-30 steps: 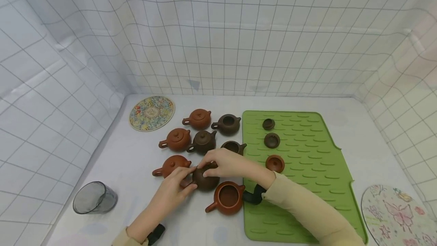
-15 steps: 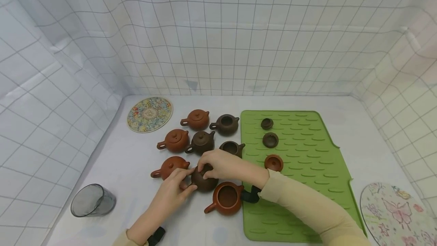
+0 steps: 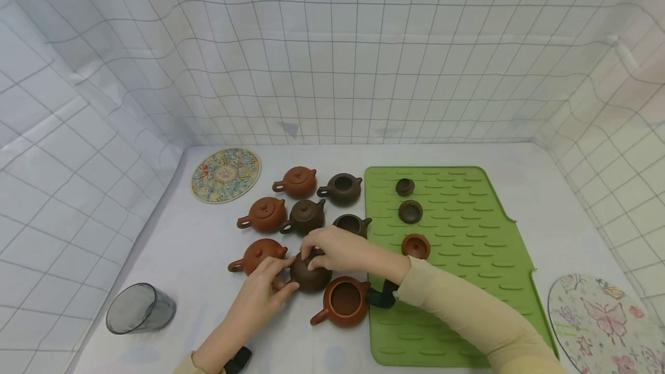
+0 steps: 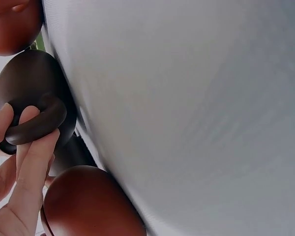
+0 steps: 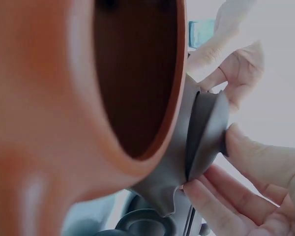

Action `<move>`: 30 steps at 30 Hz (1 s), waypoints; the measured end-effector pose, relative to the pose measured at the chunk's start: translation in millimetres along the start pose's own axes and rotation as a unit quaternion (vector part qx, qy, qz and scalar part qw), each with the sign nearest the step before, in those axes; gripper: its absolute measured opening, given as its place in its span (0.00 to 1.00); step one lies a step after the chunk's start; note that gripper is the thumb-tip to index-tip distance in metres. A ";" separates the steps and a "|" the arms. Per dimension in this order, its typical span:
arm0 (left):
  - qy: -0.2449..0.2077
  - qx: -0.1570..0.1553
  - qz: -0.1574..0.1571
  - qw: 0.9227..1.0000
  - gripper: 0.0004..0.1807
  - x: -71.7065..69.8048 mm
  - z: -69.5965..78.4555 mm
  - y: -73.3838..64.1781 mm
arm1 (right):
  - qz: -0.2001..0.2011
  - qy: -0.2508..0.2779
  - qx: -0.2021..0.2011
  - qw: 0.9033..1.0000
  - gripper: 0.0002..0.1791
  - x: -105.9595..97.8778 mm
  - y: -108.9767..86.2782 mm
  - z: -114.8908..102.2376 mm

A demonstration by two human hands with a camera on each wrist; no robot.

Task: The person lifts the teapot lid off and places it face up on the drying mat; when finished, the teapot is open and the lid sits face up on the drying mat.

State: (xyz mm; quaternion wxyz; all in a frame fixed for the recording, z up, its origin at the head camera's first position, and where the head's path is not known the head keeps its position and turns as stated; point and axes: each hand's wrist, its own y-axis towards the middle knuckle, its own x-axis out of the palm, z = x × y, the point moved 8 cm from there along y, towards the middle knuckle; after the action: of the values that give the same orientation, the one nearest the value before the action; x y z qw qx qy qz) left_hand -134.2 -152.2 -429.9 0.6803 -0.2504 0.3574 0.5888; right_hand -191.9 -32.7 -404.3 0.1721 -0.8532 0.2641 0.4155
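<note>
A dark brown teapot (image 3: 310,277) stands on the table in the head view, between both hands. My left hand (image 3: 262,293) grips its loop handle (image 4: 39,127), with fingers through and around the loop in the left wrist view. My right hand (image 3: 337,250) is over the top of the pot, thumb and fingers pinching a dark lid (image 5: 211,130). In the right wrist view that lid sits at the pot's mouth, slightly tilted, with a dark gap along its edge. A lidless reddish teapot (image 3: 345,302) stands close by, nearer the front.
Lidded teapots, reddish (image 3: 266,214) and dark (image 3: 305,216), stand behind and left. Lidless dark teapots (image 3: 343,189) stand farther back. A green mat (image 3: 462,305) holds three loose lids (image 3: 410,211). A glass (image 3: 140,308), a floral disc (image 3: 225,175) and a butterfly-patterned disc (image 3: 605,322) lie around.
The head view has shifted slightly. Both hands stay at the dark teapot in nearly the same pose, the right fingers still on its lid.
</note>
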 end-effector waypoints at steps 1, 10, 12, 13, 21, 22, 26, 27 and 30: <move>-0.001 0.001 0.000 1.000 0.25 0.0 0.1 -0.1 | 0.002 0.009 0.001 1.000 0.06 -0.8 -0.7 1.5; -0.009 -0.010 -0.004 1.000 0.24 2.4 -2.0 -0.9 | 0.030 0.142 0.038 0.989 0.07 -12.6 -13.9 27.3; -0.009 -0.011 -0.002 1.000 0.24 2.1 -2.3 -0.4 | 0.037 0.207 0.058 0.976 0.08 -15.6 -18.8 36.3; -0.008 -0.011 0.000 1.000 0.25 1.9 -2.5 0.1 | 0.039 0.246 0.071 0.966 0.09 -16.4 -21.6 41.6; -0.007 -0.003 0.008 1.000 0.25 1.5 -1.1 0.5 | 0.067 0.500 0.145 0.851 0.11 -20.2 -49.1 76.7; -0.007 -0.004 0.007 1.000 0.25 1.7 -1.1 0.4 | 0.070 0.518 0.140 0.841 0.12 -20.9 -52.2 79.5; -0.004 -0.018 0.001 1.000 0.25 3.3 -3.2 0.8 | 0.088 0.572 0.129 0.805 0.14 -24.8 -66.4 89.6; -0.003 -0.018 0.001 1.000 0.25 3.4 -3.4 0.7 | 0.094 0.581 0.127 0.799 0.15 -26.1 -70.2 92.3; -0.001 -0.017 0.002 1.000 0.25 3.5 -3.2 0.5 | 0.115 0.601 0.131 0.780 0.15 -29.7 -82.5 102.8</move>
State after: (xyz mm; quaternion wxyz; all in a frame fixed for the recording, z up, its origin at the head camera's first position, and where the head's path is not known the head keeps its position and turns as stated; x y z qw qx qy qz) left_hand -135.2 -152.3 -434.6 0.6753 -0.2606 0.3474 0.5961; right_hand -221.8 95.4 -435.6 0.0393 -0.8624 0.4621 -0.2030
